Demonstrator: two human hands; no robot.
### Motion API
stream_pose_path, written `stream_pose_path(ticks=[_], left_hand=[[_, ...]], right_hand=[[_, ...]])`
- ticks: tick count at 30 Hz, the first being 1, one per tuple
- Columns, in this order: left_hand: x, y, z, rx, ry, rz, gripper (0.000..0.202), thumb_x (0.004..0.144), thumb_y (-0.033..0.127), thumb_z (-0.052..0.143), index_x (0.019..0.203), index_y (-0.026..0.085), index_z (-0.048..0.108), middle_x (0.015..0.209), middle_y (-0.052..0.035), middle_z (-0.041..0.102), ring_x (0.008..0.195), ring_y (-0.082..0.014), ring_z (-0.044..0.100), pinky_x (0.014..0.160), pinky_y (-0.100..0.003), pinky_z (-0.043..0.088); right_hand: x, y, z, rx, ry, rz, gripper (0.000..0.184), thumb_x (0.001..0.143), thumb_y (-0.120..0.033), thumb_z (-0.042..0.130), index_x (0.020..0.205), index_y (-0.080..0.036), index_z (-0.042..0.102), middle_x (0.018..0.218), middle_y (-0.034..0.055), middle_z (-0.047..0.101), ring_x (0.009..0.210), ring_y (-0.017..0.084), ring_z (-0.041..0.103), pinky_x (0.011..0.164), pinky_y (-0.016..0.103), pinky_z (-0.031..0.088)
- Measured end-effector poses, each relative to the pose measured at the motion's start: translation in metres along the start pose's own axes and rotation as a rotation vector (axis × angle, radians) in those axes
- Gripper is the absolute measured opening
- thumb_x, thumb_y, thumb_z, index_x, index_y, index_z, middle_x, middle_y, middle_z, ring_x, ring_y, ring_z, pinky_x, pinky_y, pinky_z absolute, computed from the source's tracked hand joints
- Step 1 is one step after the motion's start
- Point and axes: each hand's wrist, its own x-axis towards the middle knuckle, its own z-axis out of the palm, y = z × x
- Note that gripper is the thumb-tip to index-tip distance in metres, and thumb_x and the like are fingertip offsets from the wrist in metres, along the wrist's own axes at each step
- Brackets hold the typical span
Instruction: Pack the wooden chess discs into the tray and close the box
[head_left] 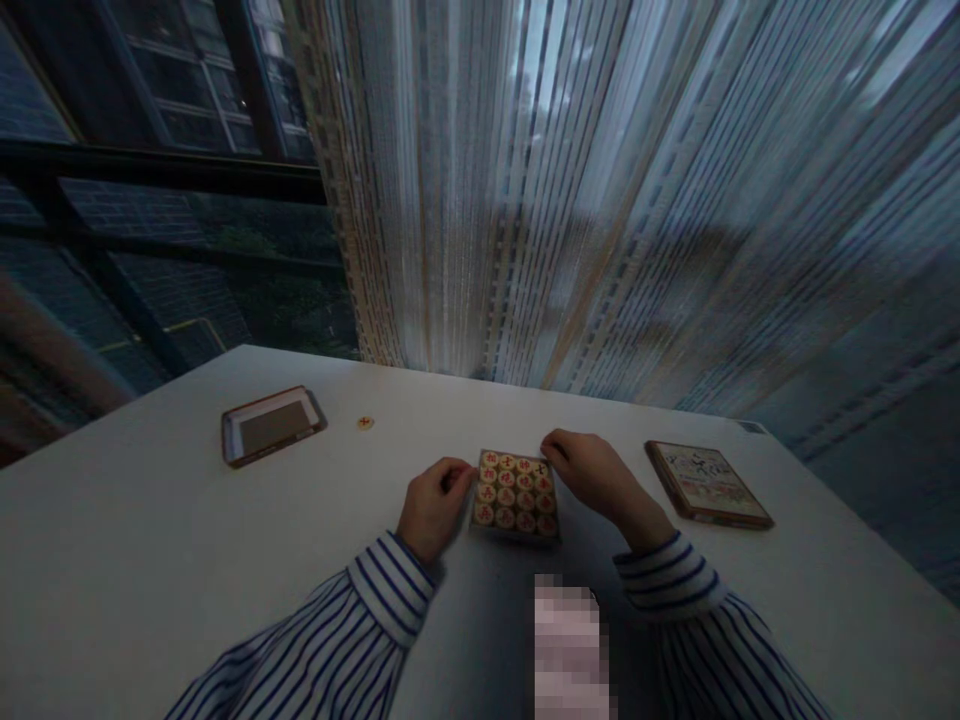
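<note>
A square clear box (517, 535) sits on the white table, filled with rows of round xiangqi pieces (515, 494) that carry mostly red characters. My left hand (435, 505) is closed, its fingertips pinched at the box's upper left side. At the far right corner, my right hand (589, 470) is likewise closed, with curled fingers touching the box edge. Its fingertips are partly hidden. One loose xiangqi piece (365, 423) lies face up on the table, to the left and beyond my left hand.
An open shallow tray-like lid (229, 440) lies at the far left of the white table (300, 540). To the right is a flat box (709, 485) with a printed cover. Beyond the table's back edge hangs a string curtain (480, 200), beside a dark window frame (172, 170).
</note>
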Motion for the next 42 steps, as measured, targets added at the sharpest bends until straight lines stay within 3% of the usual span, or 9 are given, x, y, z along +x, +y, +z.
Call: stream_pose_path(ticks=[9, 17, 26, 42], left_hand=[[0.003, -0.007, 0.002, -0.05, 0.001, 0.022, 0.028, 0.078, 0.036, 0.044, 0.082, 0.017, 0.064, 0.073, -0.0029, 0.066, 0.07, -0.0165, 0.06, 0.068, -0.027, 0.045], [0.004, -0.003, -0.002, -0.061, -0.002, 0.015, 0.027, 0.076, 0.038, 0.047, 0.078, 0.015, 0.062, 0.069, -0.0021, 0.064, 0.066, -0.0157, 0.058, 0.063, -0.026, 0.045], [-0.008, 0.014, -0.024, 0.001, -0.075, 0.032, 0.031, 0.076, 0.042, 0.047, 0.07, 0.016, 0.062, 0.066, -0.0018, 0.063, 0.065, -0.0161, 0.056, 0.063, -0.026, 0.042], [-0.011, -0.009, -0.069, 0.103, -0.12, 0.014, 0.026, 0.073, 0.037, 0.048, 0.073, 0.016, 0.064, 0.068, -0.0034, 0.065, 0.065, -0.0172, 0.058, 0.063, -0.027, 0.043]], right_hand=[[-0.006, -0.008, 0.001, 0.016, -0.014, -0.068, 0.031, 0.09, -0.03, 0.031, 0.093, -0.019, 0.06, 0.09, 0.0055, 0.068, 0.083, 0.016, 0.06, 0.067, 0.024, 0.034], [-0.012, -0.008, 0.001, 0.092, 0.03, -0.025, 0.026, 0.087, -0.031, 0.038, 0.09, -0.021, 0.061, 0.084, 0.0026, 0.068, 0.079, 0.016, 0.06, 0.061, 0.023, 0.033], [-0.015, -0.014, -0.007, 0.008, 0.036, -0.082, 0.03, 0.089, -0.033, 0.033, 0.092, -0.021, 0.06, 0.086, 0.0041, 0.068, 0.079, 0.017, 0.06, 0.061, 0.024, 0.031], [0.009, -0.061, -0.013, -0.031, 0.012, -0.218, 0.025, 0.085, -0.031, 0.039, 0.09, -0.02, 0.062, 0.085, 0.0043, 0.068, 0.078, 0.017, 0.06, 0.063, 0.024, 0.034]])
